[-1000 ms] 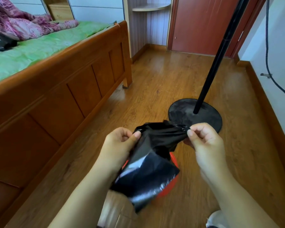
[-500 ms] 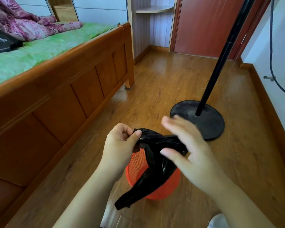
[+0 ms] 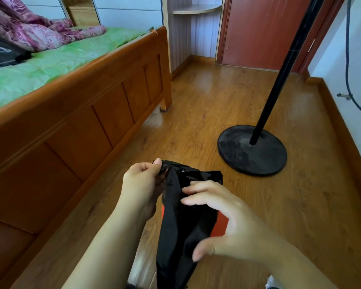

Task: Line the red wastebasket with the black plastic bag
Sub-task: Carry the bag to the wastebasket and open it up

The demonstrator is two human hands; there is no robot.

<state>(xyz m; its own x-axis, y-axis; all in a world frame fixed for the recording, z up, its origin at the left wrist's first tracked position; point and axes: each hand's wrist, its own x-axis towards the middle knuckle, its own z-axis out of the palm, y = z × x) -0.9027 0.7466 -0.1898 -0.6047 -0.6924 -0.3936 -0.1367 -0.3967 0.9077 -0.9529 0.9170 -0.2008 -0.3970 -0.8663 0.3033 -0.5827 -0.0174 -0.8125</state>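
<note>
Bag [image 3: 181,226] hangs down black and floppy in front of the red basket [image 3: 221,224], hiding most of it. Left hand [image 3: 141,182] pinches the bag's top edge. Right hand [image 3: 227,222] is wide open, fingers spread by the bag, holding nothing

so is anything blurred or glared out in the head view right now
Head view: the right hand is motion-smeared, while the left hand pinching the black bag looks sharper; pale glare washes the floor beyond the bed frame, whose rail the wide lens bows.
</note>
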